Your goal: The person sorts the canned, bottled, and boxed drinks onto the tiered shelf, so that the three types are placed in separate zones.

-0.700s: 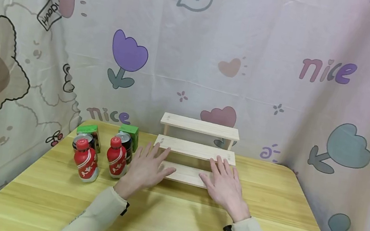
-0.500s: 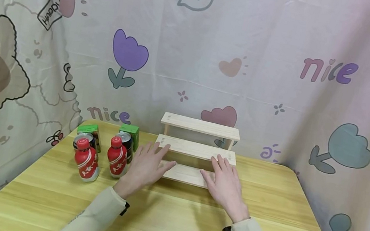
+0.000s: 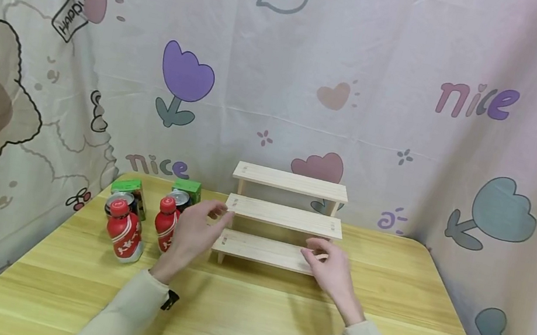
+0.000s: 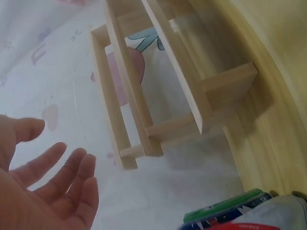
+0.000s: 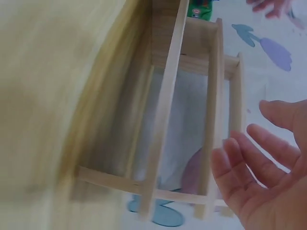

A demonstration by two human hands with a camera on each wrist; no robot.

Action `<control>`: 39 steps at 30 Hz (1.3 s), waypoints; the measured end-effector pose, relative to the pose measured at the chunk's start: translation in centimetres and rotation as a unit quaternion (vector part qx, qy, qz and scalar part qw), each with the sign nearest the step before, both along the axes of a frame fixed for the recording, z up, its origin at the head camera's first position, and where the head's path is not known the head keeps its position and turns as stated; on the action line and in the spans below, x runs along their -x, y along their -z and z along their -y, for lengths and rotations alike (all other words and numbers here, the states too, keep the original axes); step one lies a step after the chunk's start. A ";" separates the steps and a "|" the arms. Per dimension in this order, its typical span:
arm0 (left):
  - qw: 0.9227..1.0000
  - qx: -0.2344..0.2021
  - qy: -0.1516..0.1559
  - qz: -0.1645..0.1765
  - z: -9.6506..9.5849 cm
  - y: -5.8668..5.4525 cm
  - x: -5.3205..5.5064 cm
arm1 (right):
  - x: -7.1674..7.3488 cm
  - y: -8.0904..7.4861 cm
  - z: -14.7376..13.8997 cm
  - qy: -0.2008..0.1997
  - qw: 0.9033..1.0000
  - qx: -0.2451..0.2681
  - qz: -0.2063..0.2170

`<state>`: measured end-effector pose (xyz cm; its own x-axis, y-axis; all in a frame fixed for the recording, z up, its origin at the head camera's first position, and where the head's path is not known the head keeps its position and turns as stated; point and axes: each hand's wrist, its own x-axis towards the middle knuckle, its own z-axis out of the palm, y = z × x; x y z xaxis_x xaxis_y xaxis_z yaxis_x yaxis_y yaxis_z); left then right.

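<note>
A pale wooden three-step rack (image 3: 282,215) stands near the back of the table. My left hand (image 3: 194,233) hovers by the rack's left end, its fingers loosely bent and holding nothing. At the right end of the lower steps, my right hand (image 3: 334,268) is likewise loosely bent around nothing. In the left wrist view, the left hand (image 4: 53,187) is apart from the rack (image 4: 127,86). The right wrist view has the right hand (image 5: 264,167) close beside the rack's boards (image 5: 165,96); whether it touches them I cannot tell.
Left of the rack stand two red bottles with white bottoms, one at the front (image 3: 125,235) and one (image 3: 165,223) partly behind my left hand. Behind them are two dark cans (image 3: 122,203) and two green-topped boxes (image 3: 187,188). A patterned curtain (image 3: 399,53) surrounds the wooden table (image 3: 242,323).
My hands have moved apart and their flat, spread fingers have bent loosely. The left hand has shifted left, now covering part of one bottle; more of the bottom step shows. The rack stays put.
</note>
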<state>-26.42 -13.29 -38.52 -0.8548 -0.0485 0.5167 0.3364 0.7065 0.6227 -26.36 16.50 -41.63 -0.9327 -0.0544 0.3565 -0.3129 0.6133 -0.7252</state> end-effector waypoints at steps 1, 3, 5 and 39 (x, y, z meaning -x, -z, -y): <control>1.000 -0.013 -0.006 -0.002 0.3 -0.1 0.0 | 0.1 0.2 -0.2 0.003 1.000 0.017 0.013; 0.999 -0.039 -0.015 -0.007 0.9 -0.2 0.0 | 0.2 0.6 -0.7 0.009 0.998 0.042 0.035; 0.997 -0.070 -0.017 -0.011 1.5 -0.4 -0.1 | 0.2 1.0 -1.3 0.019 0.996 0.060 0.055; 0.932 -0.354 -0.078 0.017 8.4 1.8 -2.2 | 2.2 5.9 -6.1 -0.031 0.966 0.176 0.185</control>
<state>-24.24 -21.73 -40.35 -0.8234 -0.4927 0.2816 0.2359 0.1543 0.9595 -28.57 22.65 -47.57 -0.9987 -0.0498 0.0056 -0.0201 0.2962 -0.9549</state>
